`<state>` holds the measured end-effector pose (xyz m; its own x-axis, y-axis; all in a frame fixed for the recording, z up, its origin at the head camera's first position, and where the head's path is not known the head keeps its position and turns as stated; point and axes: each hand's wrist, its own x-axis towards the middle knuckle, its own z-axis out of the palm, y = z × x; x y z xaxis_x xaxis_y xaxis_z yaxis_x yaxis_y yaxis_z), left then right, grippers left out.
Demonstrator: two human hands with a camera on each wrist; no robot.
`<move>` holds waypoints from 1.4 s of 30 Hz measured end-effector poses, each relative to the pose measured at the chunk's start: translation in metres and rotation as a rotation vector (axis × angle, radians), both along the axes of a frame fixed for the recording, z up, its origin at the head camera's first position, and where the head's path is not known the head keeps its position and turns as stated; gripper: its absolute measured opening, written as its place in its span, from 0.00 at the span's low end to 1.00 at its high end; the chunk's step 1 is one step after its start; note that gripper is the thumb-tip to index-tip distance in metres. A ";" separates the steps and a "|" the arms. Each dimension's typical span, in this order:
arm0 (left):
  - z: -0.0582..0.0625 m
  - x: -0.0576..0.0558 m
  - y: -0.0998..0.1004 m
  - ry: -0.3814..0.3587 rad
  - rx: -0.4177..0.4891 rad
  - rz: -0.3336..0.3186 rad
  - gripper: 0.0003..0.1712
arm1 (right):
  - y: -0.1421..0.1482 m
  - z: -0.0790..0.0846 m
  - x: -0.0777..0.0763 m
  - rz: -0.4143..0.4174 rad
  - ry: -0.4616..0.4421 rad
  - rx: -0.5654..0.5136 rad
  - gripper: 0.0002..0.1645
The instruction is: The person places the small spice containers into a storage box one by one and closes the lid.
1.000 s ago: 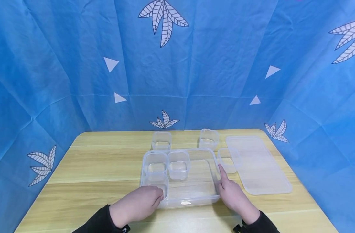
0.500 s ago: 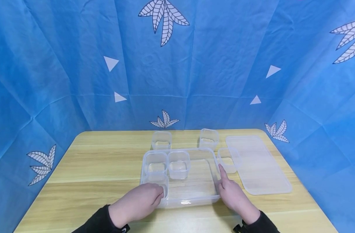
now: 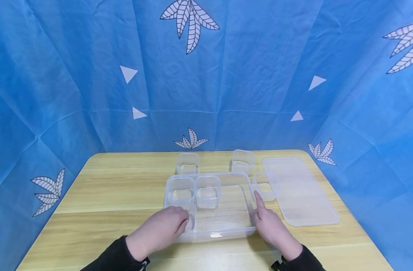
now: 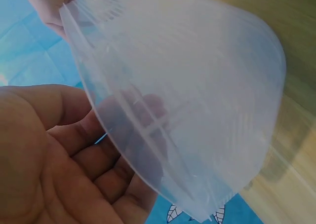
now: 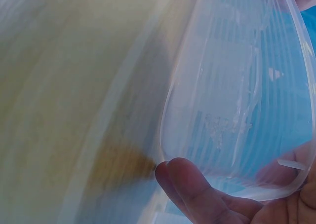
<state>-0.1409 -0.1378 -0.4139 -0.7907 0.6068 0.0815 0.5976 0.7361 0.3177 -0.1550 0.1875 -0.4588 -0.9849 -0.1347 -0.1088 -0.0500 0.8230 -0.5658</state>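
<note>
Head view first: which step seems to be in hand?

The seating of small cups in the clear tray (image 3: 231,216), it would be judged. Three are already placed: the back left cup (image 3: 181,188), the back middle cup (image 3: 208,194) and the front left cup (image 3: 192,216), the last of these being partly covered by the left hand (image 3: 160,229).

Is that cup being gripped?

That cannot be told. The left fingers are bent down at the front left corner, and in the left wrist view they are partly seen through cloudy plastic, but a firm pinch is not shown.

And the right hand (image 3: 273,226)?

The tray's front right corner is held by it, with the index finger laid straight along the side wall; the tray is probably being steadied.

What has been left outside?

Three cups: the far left cup (image 3: 188,163) and the far right cup (image 3: 243,162) behind the tray, and the near right cup (image 3: 263,188) just beside it. The last is overlapped in view by the edge of the flat lid (image 3: 304,195).

What is called for next?

The front left cup should be let go once squarely seated; then another cup should be fetched for the bare right part, the tray being kept still.
</note>
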 end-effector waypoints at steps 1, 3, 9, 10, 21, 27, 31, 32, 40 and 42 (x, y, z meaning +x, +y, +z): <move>0.000 -0.001 0.000 0.004 -0.002 0.003 0.12 | 0.000 0.000 0.000 0.001 0.000 0.001 0.39; 0.000 -0.002 -0.001 0.022 -0.002 0.007 0.12 | 0.000 0.000 0.001 0.002 0.000 0.005 0.39; 0.001 -0.006 -0.003 0.135 -0.019 0.018 0.10 | 0.000 0.000 0.001 0.002 0.001 0.001 0.39; 0.001 -0.007 -0.003 0.153 -0.021 0.019 0.10 | 0.000 0.000 0.001 0.001 0.001 0.002 0.39; 0.000 -0.015 -0.010 0.298 0.025 0.043 0.06 | 0.000 0.000 0.001 0.005 0.001 0.006 0.39; 0.002 -0.018 -0.014 0.258 0.022 0.117 0.05 | 0.000 0.001 0.000 0.004 -0.002 0.000 0.39; 0.006 -0.020 -0.015 0.222 0.023 0.190 0.02 | 0.000 0.000 0.000 0.001 0.005 0.003 0.39; 0.006 -0.021 -0.015 0.220 0.028 0.203 0.02 | 0.000 0.000 0.001 -0.001 0.001 0.001 0.39; 0.006 -0.025 -0.021 0.265 0.068 0.278 0.07 | 0.000 0.000 0.002 -0.006 0.001 -0.003 0.39; 0.006 -0.026 -0.022 0.267 0.079 0.293 0.08 | 0.000 0.001 0.002 -0.006 -0.002 -0.002 0.39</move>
<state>-0.1673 -0.1601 -0.4083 -0.8741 0.3422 0.3449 0.4349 0.8674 0.2416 -0.1533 0.1871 -0.4582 -0.9855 -0.1291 -0.1102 -0.0443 0.8221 -0.5677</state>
